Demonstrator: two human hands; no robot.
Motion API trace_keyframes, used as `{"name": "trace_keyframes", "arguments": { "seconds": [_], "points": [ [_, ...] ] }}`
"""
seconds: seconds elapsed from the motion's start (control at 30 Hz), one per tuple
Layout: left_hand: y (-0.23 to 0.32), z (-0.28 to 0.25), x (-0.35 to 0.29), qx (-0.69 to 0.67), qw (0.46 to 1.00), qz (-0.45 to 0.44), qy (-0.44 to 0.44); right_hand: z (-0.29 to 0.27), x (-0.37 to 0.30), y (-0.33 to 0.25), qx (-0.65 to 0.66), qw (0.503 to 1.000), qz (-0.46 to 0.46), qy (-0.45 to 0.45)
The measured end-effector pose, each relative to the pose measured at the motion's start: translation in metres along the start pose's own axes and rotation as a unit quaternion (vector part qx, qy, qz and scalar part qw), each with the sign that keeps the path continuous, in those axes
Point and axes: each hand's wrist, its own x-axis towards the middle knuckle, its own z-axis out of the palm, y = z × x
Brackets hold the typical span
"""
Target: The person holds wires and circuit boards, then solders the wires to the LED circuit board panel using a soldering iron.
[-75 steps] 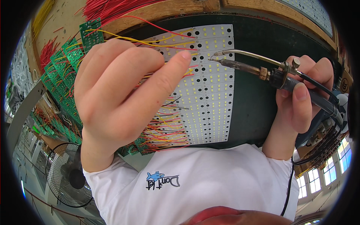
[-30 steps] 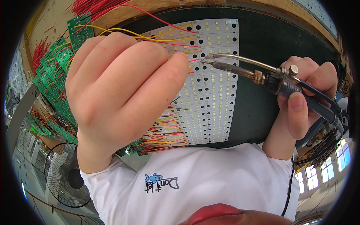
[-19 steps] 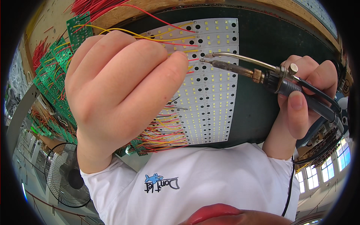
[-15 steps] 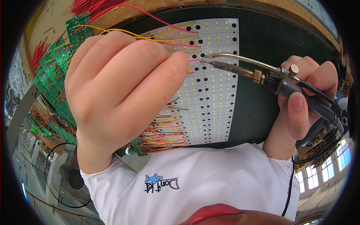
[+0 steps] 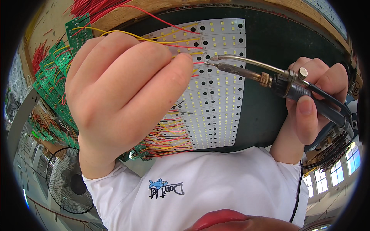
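My right hand (image 5: 314, 96) grips a soldering iron (image 5: 295, 90) with a thin metal feed tube clamped alongside it. The iron's tip meets the end of a red wire (image 5: 199, 62) on a white LED board panel (image 5: 227, 79). Pinched between the thumb and forefinger of my left hand (image 5: 127, 88) is that red wire; the pinch itself is partly hidden behind the fingers. Yellow and red wires run from green circuit boards (image 5: 79, 32) at the left to the panel's upper strips. Several loose wire ends lie over its lower left part.
A dark green mat (image 5: 266, 50) lies under the panel, bordered by a wooden edge (image 5: 304, 17). Bundled red wires (image 5: 90, 8) sit at the upper left. Black cables (image 5: 327, 156) trail from the iron at the right. A fan (image 5: 69, 180) stands at the lower left.
My left hand and the green boards have shifted very slightly left. The soldering iron stays almost in place, its tip still at the red wire's end.
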Motion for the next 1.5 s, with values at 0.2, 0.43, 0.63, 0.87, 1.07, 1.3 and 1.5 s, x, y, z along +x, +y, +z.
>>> {"name": "trace_keyframes", "arguments": {
  "seconds": [0.2, 0.43, 0.63, 0.87, 1.07, 1.3, 1.5],
  "points": [
    [-0.001, 0.002, 0.0, 0.002, 1.0, 0.005, 0.003, 0.0, 0.0, 0.001, 0.007, 1.0, 0.002, 0.002],
    [-0.003, 0.002, -0.001, -0.002, 1.0, 0.006, 0.007, -0.011, 0.001, 0.004, 0.003, 1.0, -0.017, -0.024],
    [-0.002, 0.0, -0.004, 0.002, 0.999, 0.019, 0.028, -0.007, 0.0, 0.012, 0.091, 0.995, -0.031, 0.015],
    [0.03, -0.056, -0.023, 0.138, 0.97, -0.197, 0.02, -0.013, 0.001, 0.016, 0.182, 0.981, -0.038, 0.047],
    [0.047, -0.05, -0.055, 0.162, 0.934, -0.318, -0.008, -0.002, 0.002, 0.012, 0.204, 0.976, 0.004, 0.073],
    [0.065, -0.058, -0.053, -0.01, 0.902, -0.427, 0.068, -0.004, 0.0, 0.02, 0.211, 0.972, -0.009, 0.107],
    [0.063, -0.041, -0.062, 0.078, 0.909, -0.409, 0.008, -0.008, 0.003, 0.029, 0.226, 0.966, -0.014, 0.128]
  ]
}}
